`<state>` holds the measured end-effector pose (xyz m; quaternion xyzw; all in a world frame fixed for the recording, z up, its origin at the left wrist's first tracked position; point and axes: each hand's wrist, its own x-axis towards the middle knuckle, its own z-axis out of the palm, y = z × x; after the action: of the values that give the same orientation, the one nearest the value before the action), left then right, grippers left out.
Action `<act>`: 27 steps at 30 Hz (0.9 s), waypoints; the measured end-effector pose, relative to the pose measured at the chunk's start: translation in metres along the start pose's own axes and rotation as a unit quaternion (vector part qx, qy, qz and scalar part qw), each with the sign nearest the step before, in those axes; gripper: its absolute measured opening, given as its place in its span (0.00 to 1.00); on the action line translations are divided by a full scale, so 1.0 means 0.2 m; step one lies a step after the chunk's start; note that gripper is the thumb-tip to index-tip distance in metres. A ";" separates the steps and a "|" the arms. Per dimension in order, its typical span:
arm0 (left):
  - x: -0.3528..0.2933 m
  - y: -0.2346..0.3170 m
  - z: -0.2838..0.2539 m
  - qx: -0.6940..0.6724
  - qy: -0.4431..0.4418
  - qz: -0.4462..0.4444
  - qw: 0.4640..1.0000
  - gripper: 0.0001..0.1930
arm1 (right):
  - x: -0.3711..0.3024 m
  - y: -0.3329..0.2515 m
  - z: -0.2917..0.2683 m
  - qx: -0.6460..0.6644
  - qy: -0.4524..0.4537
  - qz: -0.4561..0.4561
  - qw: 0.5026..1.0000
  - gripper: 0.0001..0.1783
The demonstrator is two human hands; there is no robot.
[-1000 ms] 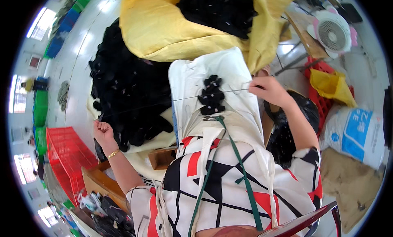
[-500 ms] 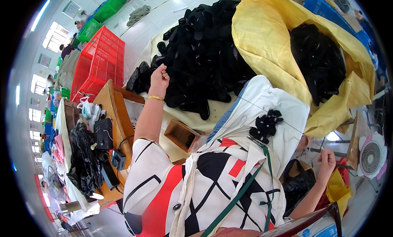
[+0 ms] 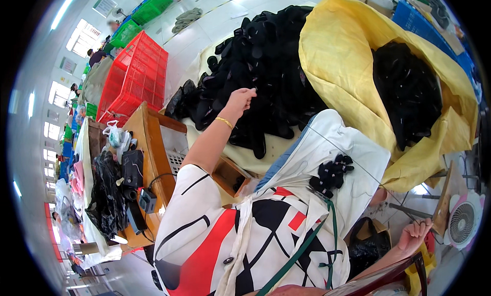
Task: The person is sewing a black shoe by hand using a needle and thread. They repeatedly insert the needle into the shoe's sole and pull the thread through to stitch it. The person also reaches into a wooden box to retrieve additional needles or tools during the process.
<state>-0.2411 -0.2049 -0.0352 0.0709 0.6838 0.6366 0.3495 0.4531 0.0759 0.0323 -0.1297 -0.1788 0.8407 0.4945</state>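
Observation:
My left hand [image 3: 241, 100], its fingers pinched, is stretched out over a large heap of black padded fabric pieces [image 3: 279, 55]. A thin dark thread [image 3: 353, 160] slants across the white cloth [image 3: 358, 142] on my lap, in line with both hands; over the black heap it is lost to sight. At the lower right my right hand [image 3: 414, 234] has its fingers curled together near the thread's other end. A small cluster of black fabric pieces [image 3: 331, 174] lies on the white cloth between my hands.
Right of the heap stands a yellow woven sack [image 3: 337, 50] full of black pieces. A red plastic crate [image 3: 138, 73] and a wooden table [image 3: 148, 137] are on the left. A small fan [image 3: 463, 220] stands at far right, near a black plastic bag [image 3: 365, 245].
My left hand has moved right across the heap. My right hand has gone lower and further right. The head view has shifted slightly, while the cluster stays on the white cloth.

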 end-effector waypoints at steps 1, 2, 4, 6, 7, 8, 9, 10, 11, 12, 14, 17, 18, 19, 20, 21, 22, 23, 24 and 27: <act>0.01 0.00 0.07 0.079 -0.014 0.020 0.997 0.11 | -0.05 -0.09 -0.04 -0.010 0.038 -0.018 0.999 0.14; 0.02 0.02 0.12 0.158 -0.030 0.041 0.986 0.11 | -0.04 -0.15 -0.11 -0.019 0.048 -0.042 0.998 0.13; -0.01 -0.01 0.27 0.261 -0.080 0.071 0.959 0.13 | -0.11 -0.45 -0.35 -0.030 0.090 -0.103 0.990 0.14; -0.01 -0.08 0.34 0.300 -0.101 0.085 0.945 0.13 | -0.23 -0.81 -0.60 -0.086 0.239 -0.223 0.941 0.16; 0.00 -0.11 0.38 0.316 -0.111 0.075 0.939 0.13 | -0.28 -0.96 -0.66 -0.138 0.348 -0.308 0.874 0.18; 0.02 -0.15 0.41 0.327 -0.121 0.071 0.934 0.15 | -0.39 -1.09 -0.69 -0.121 0.358 -0.348 0.858 0.19; 0.01 -0.17 0.53 0.327 -0.127 0.058 0.934 0.15 | -0.55 -1.18 -0.69 -0.103 0.367 -0.392 0.838 0.20; -0.02 -0.19 0.62 0.340 -0.149 0.033 0.928 0.17 | -0.62 -1.17 -0.68 -0.109 0.380 -0.419 0.818 0.18; -0.05 -0.24 0.70 0.351 -0.169 0.009 0.921 0.19 | -0.68 -1.16 -0.66 -0.117 0.390 -0.446 0.797 0.17; -0.08 -0.28 0.81 0.376 -0.199 0.019 0.905 0.22 | -0.71 -1.05 -0.61 -0.173 0.398 -0.425 0.794 0.13; -0.14 -0.42 0.82 0.461 -0.221 0.097 0.854 0.27 | -0.57 -0.80 -0.58 -0.232 0.388 -0.355 0.818 0.11; -0.25 -0.45 0.88 0.513 -0.199 0.199 0.811 0.24 | -0.28 -0.15 -0.38 -0.355 0.378 -0.240 0.821 0.07; -0.22 -0.46 0.90 0.507 -0.209 0.215 0.808 0.22 | -0.27 -0.03 -0.44 -0.352 0.330 -0.203 0.852 0.15; -0.21 -0.46 0.88 0.506 -0.205 0.227 0.806 0.20 | -0.18 0.18 -0.32 -0.348 0.341 -0.162 0.858 0.15; -0.21 -0.42 0.89 0.524 -0.184 0.273 0.786 0.18 | -0.15 0.32 -0.32 -0.357 0.318 -0.129 0.869 0.12; -0.17 -0.41 0.86 0.525 -0.155 0.338 0.766 0.18 | -0.10 0.45 -0.29 -0.375 0.290 -0.077 0.877 0.11; -0.16 -0.37 0.84 0.564 -0.137 0.299 0.758 0.18 | -0.08 0.55 -0.30 -0.397 0.245 -0.048 0.883 0.10; -0.18 -0.32 0.83 0.603 -0.115 0.257 0.746 0.17 | -0.05 0.65 -0.24 -0.419 0.203 -0.016 0.885 0.09; -0.20 -0.32 0.83 0.625 -0.100 0.262 0.728 0.15 | -0.03 0.74 -0.20 -0.449 0.179 0.006 0.875 0.08; -0.29 -0.32 0.84 0.630 -0.084 0.328 0.699 0.10 | -0.02 0.92 -0.10 -0.521 0.085 0.064 0.847 0.07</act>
<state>-0.0794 -0.1095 -0.0614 0.5472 0.8264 0.1234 0.0481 0.3191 -0.0058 -0.0641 -0.4506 -0.5386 0.6396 0.3127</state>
